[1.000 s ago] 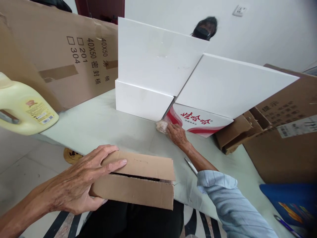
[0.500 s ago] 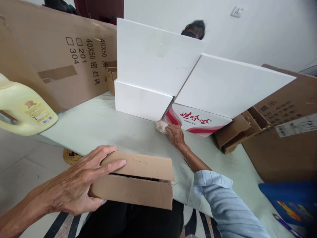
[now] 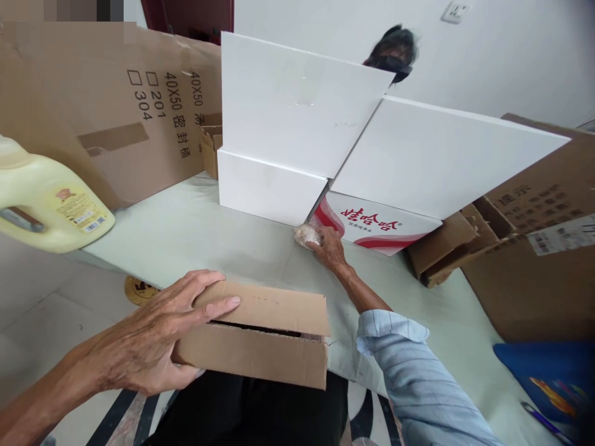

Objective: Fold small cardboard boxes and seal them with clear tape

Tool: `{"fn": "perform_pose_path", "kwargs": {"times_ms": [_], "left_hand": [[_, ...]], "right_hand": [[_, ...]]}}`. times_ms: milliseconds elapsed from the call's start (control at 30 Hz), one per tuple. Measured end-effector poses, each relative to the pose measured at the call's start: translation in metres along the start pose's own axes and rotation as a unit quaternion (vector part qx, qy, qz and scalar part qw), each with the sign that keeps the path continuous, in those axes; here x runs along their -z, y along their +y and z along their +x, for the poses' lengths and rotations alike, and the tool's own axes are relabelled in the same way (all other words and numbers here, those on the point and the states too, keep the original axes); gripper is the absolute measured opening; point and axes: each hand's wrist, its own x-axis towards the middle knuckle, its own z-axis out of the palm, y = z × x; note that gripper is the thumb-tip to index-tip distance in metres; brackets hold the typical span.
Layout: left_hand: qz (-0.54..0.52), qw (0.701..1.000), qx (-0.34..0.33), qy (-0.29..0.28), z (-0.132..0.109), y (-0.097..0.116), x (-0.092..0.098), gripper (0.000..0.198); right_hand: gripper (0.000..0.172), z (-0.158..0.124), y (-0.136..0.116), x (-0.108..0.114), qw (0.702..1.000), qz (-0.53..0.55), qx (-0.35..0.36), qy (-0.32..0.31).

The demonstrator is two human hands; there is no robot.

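Note:
My left hand (image 3: 158,331) grips the left end of a small brown cardboard box (image 3: 260,356), thumb below and fingers across its top flap. The flaps nearly meet, with a dark gap between them. The box is at the table's near edge, above my lap. Out over the cloth, my right hand (image 3: 331,249) has its fingers closed on a shiny, clear-beige roundish thing, seemingly a roll of clear tape (image 3: 307,236). It is close to the foot of a white carton with red lettering (image 3: 372,224); the fingers partly cover it.
White panels (image 3: 302,105) stand behind, with a person's head (image 3: 395,52) showing above. Large brown cartons flank the table (image 3: 195,229) at left (image 3: 162,136) and right (image 3: 525,291). A yellow jug (image 3: 51,198) is at left. A blue packet (image 3: 543,378) and pen (image 3: 548,424) lie right.
The view has shifted slightly. My right fingers have closed further round the roll at the carton's foot. My left hand keeps its hold on the box. The person's head behind has moved right.

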Motion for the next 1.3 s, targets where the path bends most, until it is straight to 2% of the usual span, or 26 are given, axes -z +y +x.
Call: {"fn": "perform_pose_path", "kwargs": {"times_ms": [200,300,400,500,700,767,833,933,1000,1133,1300], "left_hand": [[-0.004,1.000,-0.016,-0.006,0.002,0.000,0.004,0.106],[-0.007,1.000,-0.024,-0.018,0.003,0.000,0.007,0.109],[-0.014,0.999,-0.025,-0.016,0.001,-0.001,0.009,0.110],[-0.031,0.999,-0.029,-0.006,-0.003,-0.004,0.006,0.109],[-0.071,0.996,-0.019,0.046,-0.012,-0.016,-0.005,0.107],[-0.082,0.994,-0.020,0.069,-0.013,-0.018,-0.010,0.108],[-0.090,0.991,-0.022,0.097,-0.014,-0.017,-0.014,0.110],[-0.099,0.987,-0.022,0.128,-0.019,-0.013,-0.020,0.106],[-0.096,0.987,-0.017,0.128,-0.023,-0.008,-0.022,0.096],[-0.068,0.993,-0.012,0.093,-0.032,-0.002,-0.019,0.073],[-0.020,0.999,-0.024,0.024,-0.032,-0.001,-0.005,0.072]], "right_hand": [[0.045,0.007,-0.013,0.009,1.000,0.010,-0.028,0.002],[0.043,0.004,-0.024,0.024,0.998,0.023,-0.047,0.021],[0.051,-0.012,-0.044,0.045,0.994,0.071,-0.054,0.070],[0.054,-0.046,-0.079,0.072,0.986,0.130,-0.044,0.097],[0.029,-0.144,-0.182,0.136,0.960,0.263,0.031,0.097],[0.026,-0.172,-0.207,0.149,0.956,0.273,0.062,0.088],[0.024,-0.191,-0.222,0.154,0.960,0.255,0.082,0.084],[0.026,-0.206,-0.230,0.152,0.969,0.214,0.097,0.077],[0.025,-0.210,-0.230,0.150,0.973,0.188,0.112,0.070],[0.021,-0.212,-0.228,0.156,0.979,0.120,0.157,0.056],[0.033,-0.206,-0.224,0.169,0.978,0.049,0.203,0.005]]}}
